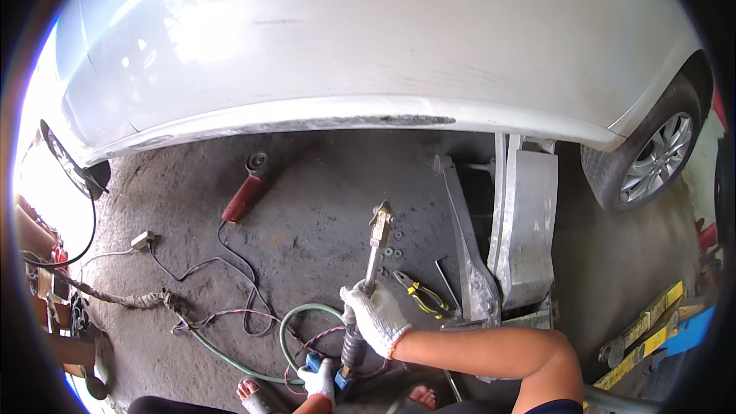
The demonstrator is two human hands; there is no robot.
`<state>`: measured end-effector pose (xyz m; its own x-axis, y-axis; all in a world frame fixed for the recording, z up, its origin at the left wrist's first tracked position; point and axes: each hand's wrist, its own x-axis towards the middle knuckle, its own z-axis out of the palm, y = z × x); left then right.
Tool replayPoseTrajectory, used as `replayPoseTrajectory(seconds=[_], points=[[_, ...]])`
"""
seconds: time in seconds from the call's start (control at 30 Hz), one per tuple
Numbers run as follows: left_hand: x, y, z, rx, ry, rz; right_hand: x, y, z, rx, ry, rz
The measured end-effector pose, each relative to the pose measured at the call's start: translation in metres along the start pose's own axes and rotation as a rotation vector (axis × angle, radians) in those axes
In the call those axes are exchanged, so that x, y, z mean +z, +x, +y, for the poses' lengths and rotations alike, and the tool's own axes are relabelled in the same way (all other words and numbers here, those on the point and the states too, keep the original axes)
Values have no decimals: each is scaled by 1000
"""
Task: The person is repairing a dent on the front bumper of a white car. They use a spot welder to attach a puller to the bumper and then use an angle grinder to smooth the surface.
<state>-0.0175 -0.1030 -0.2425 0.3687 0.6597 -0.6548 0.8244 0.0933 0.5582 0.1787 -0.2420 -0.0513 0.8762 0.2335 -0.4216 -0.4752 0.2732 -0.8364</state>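
A slide-hammer dent puller (353, 346) with a blue rear handle, a dark ribbed section, a metal shaft and a brass-coloured tip points away from me toward the car. My right hand (376, 320), in a white knit glove, is wrapped round its middle. My left hand (317, 380), gloved too, grips the blue handle low in the view. Beyond the tip is the white car's sill (368, 116), with bare, scuffed metal along its lower edge. Near my right hand lie yellow-and-black pliers (423, 295), a hex key (447, 282) and several small washers (389, 252) on the floor.
A red angle grinder (245, 198) lies to the left on its cord, near a small socket box (142, 241). A green hose (230, 356) and wires loop by my feet. A metal clamp stand (529, 226) supports the sill at right, near the wheel (652, 153). Yellow bars (640, 330) lie farther right.
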Motion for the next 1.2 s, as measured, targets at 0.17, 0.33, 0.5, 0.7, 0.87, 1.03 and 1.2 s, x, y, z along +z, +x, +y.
replayPoseTrajectory(seconds=[0.17,0.33,0.5,0.7,0.87,1.03,1.2], points=[[-22,-24,7,-99,52,-129,-29,17,34,-71,186,-208],[-27,-50,61,-39,37,-489,-47,20,-6,-92,484,-569],[-3,-5,11,221,98,-626,-34,32,-51,-57,468,-486],[20,20,-29,515,156,-568,-31,45,-72,-80,404,-317],[17,-19,41,25,-166,-667,-34,50,-77,-53,394,-285],[14,-16,39,-265,-247,-768,-33,46,-86,-88,301,-240],[11,-9,45,-513,-185,-847,-29,45,-83,-129,267,-216]])
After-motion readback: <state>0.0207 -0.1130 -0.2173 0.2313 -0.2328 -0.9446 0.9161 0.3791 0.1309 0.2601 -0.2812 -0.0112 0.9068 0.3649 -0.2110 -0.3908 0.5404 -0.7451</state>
